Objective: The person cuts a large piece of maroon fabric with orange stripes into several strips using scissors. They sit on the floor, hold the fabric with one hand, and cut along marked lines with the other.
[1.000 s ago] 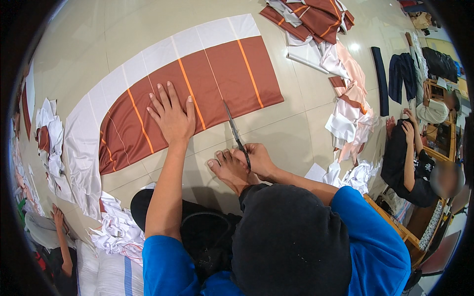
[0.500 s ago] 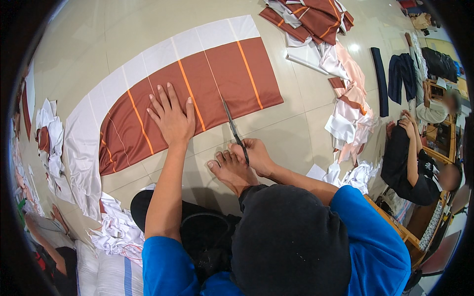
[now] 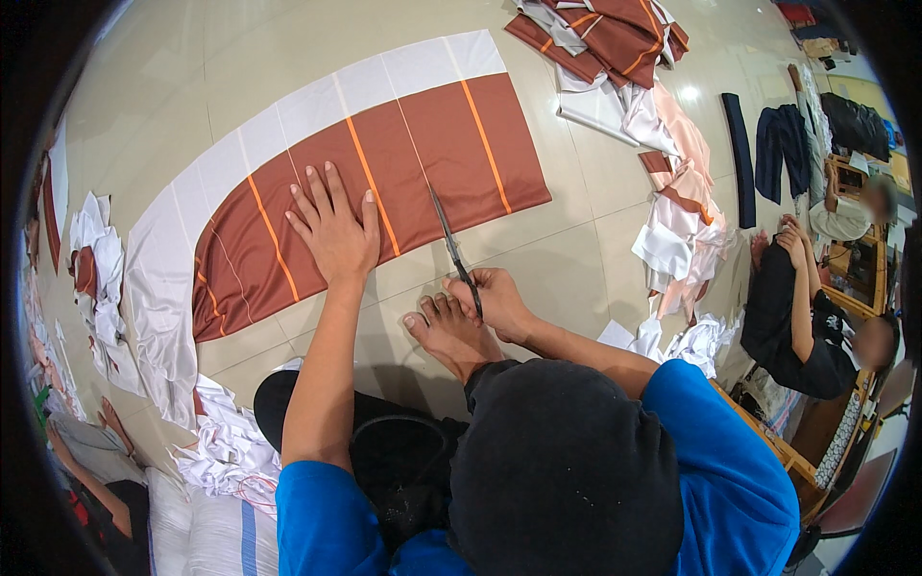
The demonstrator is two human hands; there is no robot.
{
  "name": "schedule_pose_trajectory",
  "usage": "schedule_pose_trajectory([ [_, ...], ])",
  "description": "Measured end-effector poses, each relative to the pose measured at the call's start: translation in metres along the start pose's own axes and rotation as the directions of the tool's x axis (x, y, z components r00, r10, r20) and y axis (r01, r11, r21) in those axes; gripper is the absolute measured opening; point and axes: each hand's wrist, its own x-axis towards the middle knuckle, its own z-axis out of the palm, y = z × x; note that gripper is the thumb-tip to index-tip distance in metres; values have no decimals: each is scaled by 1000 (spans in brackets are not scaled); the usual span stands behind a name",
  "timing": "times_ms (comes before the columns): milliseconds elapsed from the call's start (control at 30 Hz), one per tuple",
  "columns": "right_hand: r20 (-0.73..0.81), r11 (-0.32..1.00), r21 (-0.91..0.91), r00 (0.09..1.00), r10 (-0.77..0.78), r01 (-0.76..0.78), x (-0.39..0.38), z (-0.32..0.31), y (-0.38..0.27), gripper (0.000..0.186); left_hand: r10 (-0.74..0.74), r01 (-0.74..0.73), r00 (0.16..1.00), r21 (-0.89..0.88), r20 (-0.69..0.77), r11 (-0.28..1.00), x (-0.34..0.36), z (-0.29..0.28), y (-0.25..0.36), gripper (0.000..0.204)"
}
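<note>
- Brown cloth [image 3: 451,134] with orange stripes and thin pale lines is spread on the tiled floor [image 3: 547,264]; its far edge is bordered by a white band [image 3: 413,67], curving down round the left end.
- Left hand [image 3: 336,235]: open, laid palm down, fingers spread, on the cloth between its middle and near edge.
- Right hand [image 3: 495,302]: closed around the handles of dark scissors [image 3: 448,235], just outside the near edge.
- Blades are pointed away across the near edge, left of the near right corner; tip is placed at a thin pale line. Whether one blade is under the cloth cannot be told.
- A bare foot [image 3: 447,331] is planted beside the right hand.
- Beyond the cloth's far right corner, a heap of brown and white fabric [image 3: 624,38] is piled.
- White scraps [image 3: 230,446] are bunched below the cloth's left end, beside white sacks [image 3: 216,538].
</note>
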Motion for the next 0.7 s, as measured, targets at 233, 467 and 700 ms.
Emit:
schedule_pose_trajectory([
  [233, -12, 1000, -10, 1000, -1, 0, 0, -1, 1, 44, 3, -4, 1000, -7, -10, 1000, 0, 1, -1, 81],
  [467, -22, 998, 54, 1000, -12, 13, 12, 1, -6, 47, 10, -10, 1000, -3, -9, 1000, 0, 2, -1, 80],
  [700, -8, 998, 65, 1000, 14, -13, 15, 2, -12, 39, 12, -12, 1000, -14, -15, 1000, 0, 1, -1, 80],
])
